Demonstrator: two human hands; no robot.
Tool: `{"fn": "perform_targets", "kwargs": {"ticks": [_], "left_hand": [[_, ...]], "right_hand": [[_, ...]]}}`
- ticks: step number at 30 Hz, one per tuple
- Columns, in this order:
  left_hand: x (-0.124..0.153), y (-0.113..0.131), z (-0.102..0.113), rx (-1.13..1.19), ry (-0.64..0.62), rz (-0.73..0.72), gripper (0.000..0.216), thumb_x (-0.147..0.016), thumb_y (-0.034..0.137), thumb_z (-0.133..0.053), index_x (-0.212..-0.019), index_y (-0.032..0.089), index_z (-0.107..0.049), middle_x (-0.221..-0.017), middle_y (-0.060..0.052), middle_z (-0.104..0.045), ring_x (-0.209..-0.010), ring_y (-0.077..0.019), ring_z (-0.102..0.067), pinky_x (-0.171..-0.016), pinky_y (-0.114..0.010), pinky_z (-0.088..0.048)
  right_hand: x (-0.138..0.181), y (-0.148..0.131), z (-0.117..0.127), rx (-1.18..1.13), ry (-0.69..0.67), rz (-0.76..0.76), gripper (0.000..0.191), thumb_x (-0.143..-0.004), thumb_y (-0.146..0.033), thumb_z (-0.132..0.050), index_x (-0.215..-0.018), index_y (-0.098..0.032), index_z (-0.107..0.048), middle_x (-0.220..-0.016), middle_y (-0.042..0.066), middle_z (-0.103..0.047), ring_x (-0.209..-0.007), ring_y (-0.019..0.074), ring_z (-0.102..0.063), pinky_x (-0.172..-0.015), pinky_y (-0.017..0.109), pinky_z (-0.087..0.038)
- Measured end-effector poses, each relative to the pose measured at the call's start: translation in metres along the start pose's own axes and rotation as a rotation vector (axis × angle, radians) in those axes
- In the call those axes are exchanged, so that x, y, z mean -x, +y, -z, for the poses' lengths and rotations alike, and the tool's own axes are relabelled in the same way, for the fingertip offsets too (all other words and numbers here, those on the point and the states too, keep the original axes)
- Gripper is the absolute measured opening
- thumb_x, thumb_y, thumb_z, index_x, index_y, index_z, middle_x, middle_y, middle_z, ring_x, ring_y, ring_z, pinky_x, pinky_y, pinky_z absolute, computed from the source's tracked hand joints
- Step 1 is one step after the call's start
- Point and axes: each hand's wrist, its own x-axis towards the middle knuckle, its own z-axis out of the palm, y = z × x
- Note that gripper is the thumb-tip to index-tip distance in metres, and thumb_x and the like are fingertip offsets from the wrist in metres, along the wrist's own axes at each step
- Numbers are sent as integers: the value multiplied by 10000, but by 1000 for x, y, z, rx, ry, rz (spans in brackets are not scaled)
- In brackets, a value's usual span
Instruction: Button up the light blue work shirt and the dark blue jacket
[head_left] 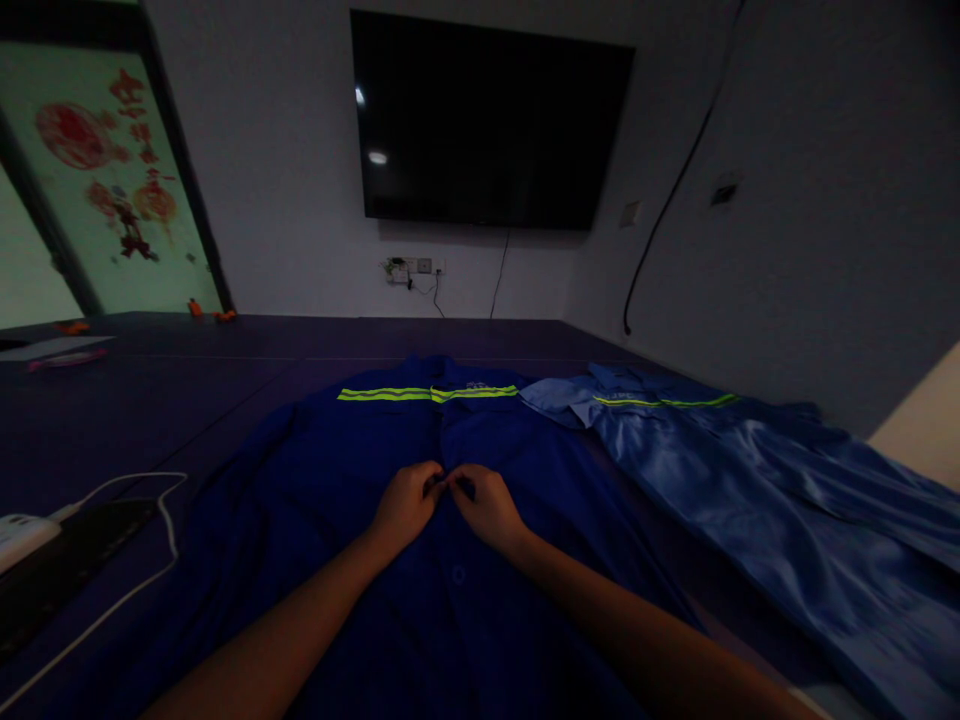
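Note:
A dark blue work jacket (360,450) with a yellow-green reflective stripe across its chest lies spread in front of me, collar away from me. At its front opening, my left hand (411,498) pinches the placket edge, thumb and fingertips pressed together. Facing it, my right hand (487,505) is closed in the same kind of pinch, its fingertips meeting the left ones on the cloth. Whatever small part lies between the fingertips is hidden. One round button (458,574) shows lower on the jacket front.
A lighter blue work garment (720,490) lies to the right, its sleeve by the jacket's shoulder. On the left are a white power strip (26,538), a white cable (176,530) and a dark flat object (90,545). A television (491,125) hangs on the far wall.

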Motion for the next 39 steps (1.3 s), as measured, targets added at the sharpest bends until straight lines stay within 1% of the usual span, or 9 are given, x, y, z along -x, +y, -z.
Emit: {"fn": "perform_targets", "kwargs": {"ticks": [10, 13, 16, 20, 24, 27, 31, 35, 39], "left_hand": [[-1, -1, 0, -3, 11, 5, 113, -741, 166, -481, -715, 151, -590, -580, 9, -554, -543, -107, -498, -514, -203, -313], [-1, -1, -1, -5, 29, 22, 103, -730, 175, -502, -732, 150, -602, -566, 18, -536, -532, -101, -487, -504, -200, -306], [0, -1, 0, -31, 34, 30, 96, -703, 171, -535, -753, 151, -614, -549, 28, -506, -517, -94, -465, -495, -196, -299], [0, 0, 1, -83, 70, 5, 128, -653, 130, -563, -765, 146, -623, -617, 12, -511, -556, -96, -469, -517, -198, -325], [0, 0, 2, -74, 95, -11, 153, -629, 111, -566, -769, 143, -618, -714, -12, -539, -611, -105, -493, -552, -210, -362], [1, 1, 2, -57, 104, 8, 206, -618, 98, -575, -814, 147, -608, -730, -14, -564, -634, -116, -513, -582, -223, -387], [2, 3, 1, -11, 120, 15, 328, -614, 74, -582, -929, 164, -584, -753, -11, -604, -671, -126, -550, -630, -234, -422], [2, 3, 0, 30, 149, 27, 432, -629, 87, -577, -1053, 159, -538, -775, -19, -616, -654, -125, -567, -616, -231, -443], [2, 0, -1, 24, 145, 40, 470, -638, 114, -576, -1103, 155, -518, -747, -10, -606, -621, -116, -558, -602, -230, -448]], "right_hand": [[0, 2, -2, 7, 10, 26, 193, -731, -104, -480, -777, -185, -649, -822, 25, -667, -775, 150, -608, -742, 267, -443], [0, 3, -1, -1, 12, 14, 185, -731, -109, -485, -777, -187, -647, -827, 27, -666, -782, 152, -609, -748, 269, -447], [0, 2, -1, -24, 5, 7, 193, -735, -109, -483, -821, -189, -635, -839, 29, -662, -785, 152, -609, -751, 269, -452], [0, 1, 0, -40, -39, 48, 283, -736, -59, -440, -925, -194, -601, -871, 26, -646, -803, 142, -599, -763, 267, -449], [0, 1, 0, -23, -69, 91, 380, -715, -10, -412, -998, -205, -573, -906, 23, -623, -832, 135, -576, -786, 268, -436], [0, 2, 0, -8, -81, 89, 435, -705, 8, -395, -1040, -212, -565, -924, 27, -611, -848, 137, -560, -796, 273, -430], [0, 1, 2, 24, -94, 93, 499, -711, 14, -379, -1114, -230, -543, -950, 34, -594, -865, 136, -547, -816, 279, -420], [0, 0, 5, 81, -104, 114, 491, -748, -13, -383, -1169, -228, -516, -965, 52, -581, -876, 143, -537, -826, 287, -414], [-1, 0, 5, 126, -113, 119, 471, -768, -33, -394, -1179, -231, -512, -961, 57, -584, -887, 149, -534, -826, 293, -410]]}}
